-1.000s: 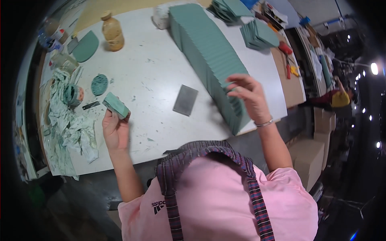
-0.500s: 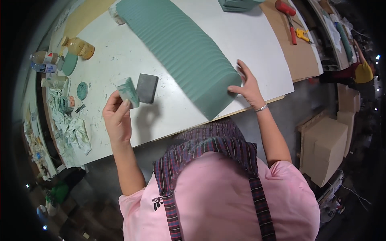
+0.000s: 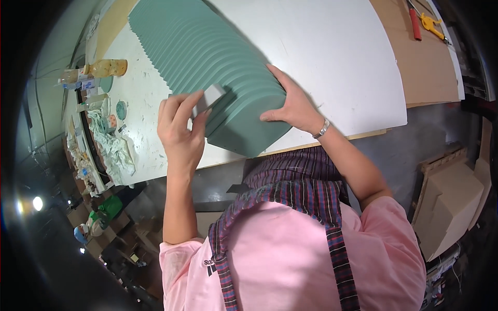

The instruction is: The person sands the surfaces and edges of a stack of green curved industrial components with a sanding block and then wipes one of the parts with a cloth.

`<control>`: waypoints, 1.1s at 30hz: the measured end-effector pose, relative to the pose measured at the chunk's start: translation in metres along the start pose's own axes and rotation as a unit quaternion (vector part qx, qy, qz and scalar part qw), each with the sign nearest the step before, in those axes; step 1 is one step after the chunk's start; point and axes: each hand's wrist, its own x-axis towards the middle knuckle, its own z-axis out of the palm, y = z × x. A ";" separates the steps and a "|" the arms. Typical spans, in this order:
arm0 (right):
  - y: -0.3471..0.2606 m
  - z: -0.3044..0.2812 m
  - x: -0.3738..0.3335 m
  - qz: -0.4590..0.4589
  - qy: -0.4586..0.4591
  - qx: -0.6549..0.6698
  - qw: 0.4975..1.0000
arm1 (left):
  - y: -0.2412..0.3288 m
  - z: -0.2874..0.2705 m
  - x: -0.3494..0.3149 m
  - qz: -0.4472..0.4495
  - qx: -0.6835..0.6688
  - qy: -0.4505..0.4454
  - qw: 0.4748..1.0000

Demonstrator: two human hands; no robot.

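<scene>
A long green ridged piece [image 3: 228,72] lies at a slant on the white table, its near end smooth and pointed. My right hand [image 3: 293,106] grips the right side of that end, thumb on top and fingers along the edge. In my left hand [image 3: 181,122] a small light grey rectangular block [image 3: 210,99], like a sanding sponge, is pinched between thumb and fingers. The block is tilted over the left side of the ridges near the smooth end; whether it touches them I cannot tell.
Bottles [image 3: 109,67], a round green-stained lid [image 3: 121,110] and crumpled stained cloths [image 3: 116,150] are on the left of the white table [image 3: 342,67]. A yellow air gun [image 3: 433,27] and a red handle [image 3: 415,26] lie at far right. A cardboard box [image 3: 448,207] stands below right.
My left hand has moved right with the block, from over the table to the green piece. My right hand has closed farther round its end. The dark block on the table no longer shows.
</scene>
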 end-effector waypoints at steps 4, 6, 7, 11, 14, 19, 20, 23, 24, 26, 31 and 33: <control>-0.009 0.000 -0.001 0.021 -0.010 -0.005 1.000 | 0.017 0.018 0.028 0.056 0.035 -0.027 0.997; -0.012 -0.001 -0.001 0.019 -0.013 -0.020 1.000 | 0.022 0.028 0.038 0.087 0.055 -0.042 0.994; -0.007 0.000 0.000 0.019 -0.013 -0.017 1.000 | 0.023 0.028 0.039 0.079 0.061 -0.052 0.994; 0.004 0.001 0.001 0.006 0.003 0.026 1.000 | 0.006 0.011 0.017 0.022 0.062 -0.053 0.996; 0.002 0.004 0.000 0.008 -0.006 0.047 0.999 | -0.004 -0.016 -0.012 -0.047 0.095 -0.052 0.993; -0.004 0.001 0.000 0.017 -0.015 -0.027 0.999 | 0.014 0.009 0.005 -0.020 0.049 -0.031 0.998; -0.005 -0.001 0.000 0.019 -0.014 -0.013 1.000 | 0.018 0.015 0.013 0.002 0.038 -0.026 0.999; -0.004 -0.001 0.002 0.013 -0.011 0.009 1.000 | 0.005 0.003 -0.003 -0.022 0.054 -0.026 0.998; -0.002 0.000 0.002 0.008 -0.006 0.016 1.000 | -0.005 -0.007 -0.018 -0.048 0.072 -0.029 0.996; -0.005 0.001 0.002 0.012 -0.007 0.014 1.000 | -0.017 -0.028 -0.044 -0.097 0.079 -0.020 0.992; -0.010 -0.003 0.000 0.020 -0.023 -0.009 1.000 | 0.003 -0.023 -0.023 -0.076 0.092 -0.011 0.993; -0.004 -0.001 0.002 0.005 -0.013 0.032 0.999 | 0.009 -0.004 -0.010 -0.054 0.067 -0.011 0.996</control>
